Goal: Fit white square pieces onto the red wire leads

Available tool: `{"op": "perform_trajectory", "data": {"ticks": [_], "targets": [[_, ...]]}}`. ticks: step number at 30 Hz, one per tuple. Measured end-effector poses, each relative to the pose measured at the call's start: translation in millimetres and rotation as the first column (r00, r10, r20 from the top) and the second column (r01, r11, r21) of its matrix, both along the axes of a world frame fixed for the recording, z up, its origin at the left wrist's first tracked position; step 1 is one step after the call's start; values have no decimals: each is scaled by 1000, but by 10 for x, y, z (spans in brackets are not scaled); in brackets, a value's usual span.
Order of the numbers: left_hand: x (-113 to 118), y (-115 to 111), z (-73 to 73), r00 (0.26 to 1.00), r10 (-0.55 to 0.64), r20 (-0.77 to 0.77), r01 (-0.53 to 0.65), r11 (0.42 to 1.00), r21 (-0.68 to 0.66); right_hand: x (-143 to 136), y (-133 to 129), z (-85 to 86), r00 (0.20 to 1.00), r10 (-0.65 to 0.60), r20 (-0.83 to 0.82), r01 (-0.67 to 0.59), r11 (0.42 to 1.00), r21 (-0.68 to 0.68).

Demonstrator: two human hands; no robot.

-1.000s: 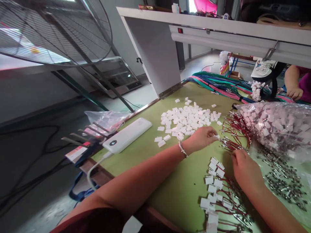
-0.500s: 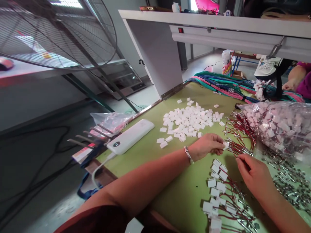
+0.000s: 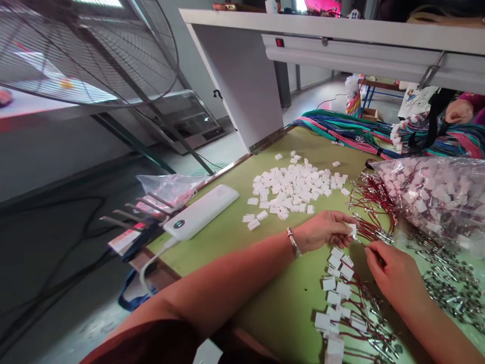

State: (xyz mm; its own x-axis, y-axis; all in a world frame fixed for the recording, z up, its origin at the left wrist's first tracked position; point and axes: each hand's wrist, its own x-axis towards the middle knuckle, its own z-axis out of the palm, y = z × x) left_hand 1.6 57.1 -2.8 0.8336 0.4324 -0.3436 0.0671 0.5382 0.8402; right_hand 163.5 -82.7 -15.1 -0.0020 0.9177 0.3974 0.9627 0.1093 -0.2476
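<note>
My left hand [image 3: 326, 231], with a bracelet at the wrist, pinches a small white connector [image 3: 353, 231] between thumb and fingertips. Close on its right, my right hand [image 3: 388, 260] has thumb and finger pressed together at a thin wire that points toward the connector. Beyond the hands lies a bundle of red wires [image 3: 366, 227] with metal ends. Below them, a row of white connectors with red wires attached [image 3: 334, 298] runs toward the near edge. A pile of loose white connectors [image 3: 293, 187] spreads on the green table [image 3: 215, 258].
A clear bag of white connectors [image 3: 435, 194] and scattered metal parts [image 3: 450, 283] lie at right. A white power bank [image 3: 202, 212] with a cable rests at left. Coloured wire bundles [image 3: 341, 126] cross the back, near another person's hand [image 3: 459, 111]. A fan [image 3: 87, 55] stands upper left.
The white connector in my left hand now stands more upright and shows more of its face. My right hand has shifted slightly left. The other person's hand has moved up beside the coloured wires.
</note>
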Motion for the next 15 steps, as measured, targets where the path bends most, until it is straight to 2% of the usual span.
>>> {"op": "perform_trajectory", "data": {"ticks": [4,8,10,15], "targets": [[-3,6,-30,999,-26,20,25,999,49,8,-19,-2,985,-25,172,9,995,97],[3,2,-98,994,-107,21,104,985,136,-7,-17,12,967,20,254,-43,995,85],[13,-4,-134,988,-156,19,151,975,163,-2,-7,4,972,46,230,-63,996,65],[26,-17,-149,970,-242,16,236,957,169,64,11,-56,989,142,50,-141,990,-21]]}}
